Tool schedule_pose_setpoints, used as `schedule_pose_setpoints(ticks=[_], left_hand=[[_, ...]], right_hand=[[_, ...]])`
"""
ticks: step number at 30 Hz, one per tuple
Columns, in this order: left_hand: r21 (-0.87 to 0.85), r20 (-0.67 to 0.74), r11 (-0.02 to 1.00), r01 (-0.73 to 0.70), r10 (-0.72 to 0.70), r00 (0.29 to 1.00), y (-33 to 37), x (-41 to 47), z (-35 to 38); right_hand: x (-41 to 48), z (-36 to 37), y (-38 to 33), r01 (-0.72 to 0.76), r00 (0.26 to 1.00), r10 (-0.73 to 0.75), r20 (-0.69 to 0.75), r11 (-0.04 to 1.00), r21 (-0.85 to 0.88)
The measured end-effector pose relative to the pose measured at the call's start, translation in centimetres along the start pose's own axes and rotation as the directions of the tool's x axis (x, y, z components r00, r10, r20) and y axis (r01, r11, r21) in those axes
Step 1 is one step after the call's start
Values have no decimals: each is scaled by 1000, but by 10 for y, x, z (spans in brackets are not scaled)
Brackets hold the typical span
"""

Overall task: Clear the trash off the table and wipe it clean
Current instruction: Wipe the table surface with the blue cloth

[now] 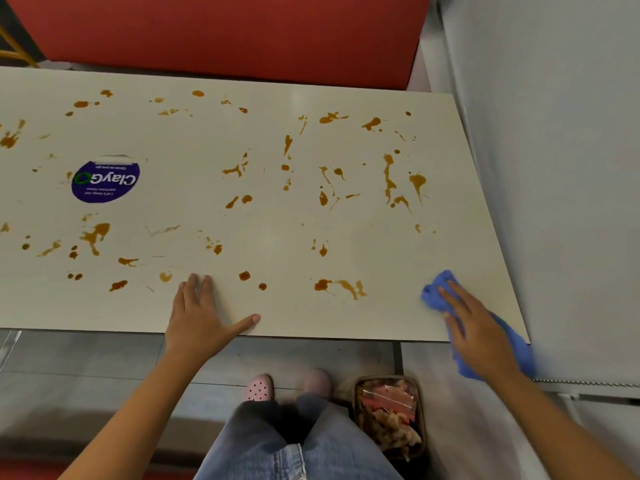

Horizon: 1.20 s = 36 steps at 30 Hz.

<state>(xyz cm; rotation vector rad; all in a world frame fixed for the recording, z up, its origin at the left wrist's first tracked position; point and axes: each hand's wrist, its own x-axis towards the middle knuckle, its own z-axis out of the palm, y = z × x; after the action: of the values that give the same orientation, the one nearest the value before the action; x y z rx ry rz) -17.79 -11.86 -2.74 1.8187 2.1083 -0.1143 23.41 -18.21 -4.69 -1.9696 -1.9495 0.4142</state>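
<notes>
The white table (277,220) is spattered all over with brown sauce stains (389,178). My left hand (201,317) lies flat on the near edge with fingers spread and holds nothing. At the near right corner my right hand (478,327) presses a blue cloth (436,292) onto the table with straight fingers. Part of the cloth hangs over the table's edge beneath my wrist. On the floor by my feet stands a brown bin (388,415) filled with trash and plastic wrappers.
A round blue "ClayGo" sticker (105,181) is on the left part of the table. Behind the table runs a red bench (225,32). A grey wall (554,168) borders the right side. My legs and pink shoes (259,388) are under the near edge.
</notes>
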Motion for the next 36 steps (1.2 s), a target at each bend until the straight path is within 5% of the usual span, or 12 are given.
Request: schedule_pose_setpoints(ticks=[4,9,17,19,22,31,36], left_hand=[[4,-8,1000,-6,6,1000,1,-1,-2],[27,-8,1000,-10,10,1000,2,-1,-1],[-24,-32,999,-22,21,999,0,-2,1],[-20,-19,999,-25,25,1000,0,-2,1],[-3,1,1000,-11,11,1000,1,-2,-1],[57,32,998,-2,1,999,4,0,-2],[58,12,998,-11,10,1000,2,1,1]], right_hand=[[16,-12,31,-234,969,234,-81,972,15],[59,10,-18,-587,776,591,-219,804,88],[25,36,-59,-247,966,242,-95,968,-41],[15,21,-45,-191,981,192,40,981,-23],[16,2,-13,-237,968,241,67,970,-58],[67,23,-24,-579,789,562,-246,815,6],[79,48,-73,-493,858,479,-184,869,-38]])
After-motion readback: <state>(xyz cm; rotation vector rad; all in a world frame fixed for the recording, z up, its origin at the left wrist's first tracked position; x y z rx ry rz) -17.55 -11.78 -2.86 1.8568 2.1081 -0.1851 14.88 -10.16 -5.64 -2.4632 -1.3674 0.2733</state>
